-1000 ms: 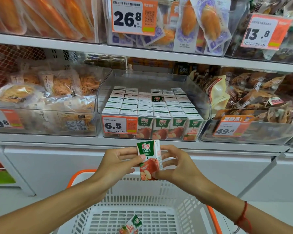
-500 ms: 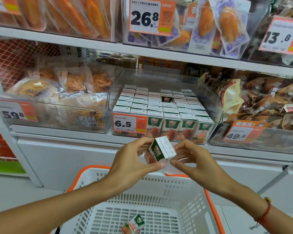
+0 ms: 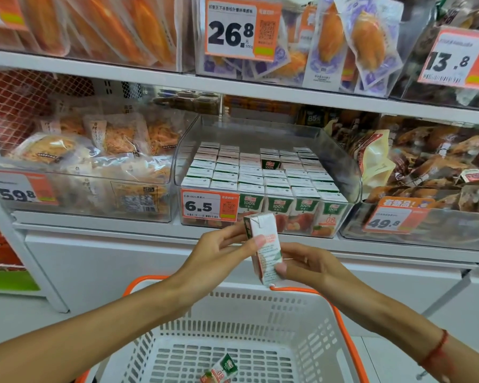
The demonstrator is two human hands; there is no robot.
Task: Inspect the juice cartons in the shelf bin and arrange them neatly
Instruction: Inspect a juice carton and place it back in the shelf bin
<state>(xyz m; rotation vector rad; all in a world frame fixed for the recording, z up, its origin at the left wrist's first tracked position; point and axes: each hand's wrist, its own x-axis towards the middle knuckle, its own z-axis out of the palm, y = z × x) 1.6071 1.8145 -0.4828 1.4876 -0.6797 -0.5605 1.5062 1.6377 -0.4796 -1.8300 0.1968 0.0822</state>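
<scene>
I am facing a shelf point(image 3: 233, 87) whose clear bin point(image 3: 343, 167) is holding tidy rows of juice cartons point(image 3: 260, 178), with one gap far in the middle. Near me, a white basket point(image 3: 260, 308) is holding another carton point(image 3: 219, 373). My left hand point(image 3: 219, 250) and right hand point(image 3: 307, 265) are pinching one carton point(image 3: 264, 250) between them, in front of the bin. I am inspecting its printed side; next, I judge, comes slotting it into that gap.

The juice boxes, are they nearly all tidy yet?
Mostly. The green-and-white juice cartons stand in neat rows in the clear plastic shelf bin, with one gap showing. The left hand and right hand hold one small carton, checking it. That one must go back; another carton lies in the white basket.
</scene>
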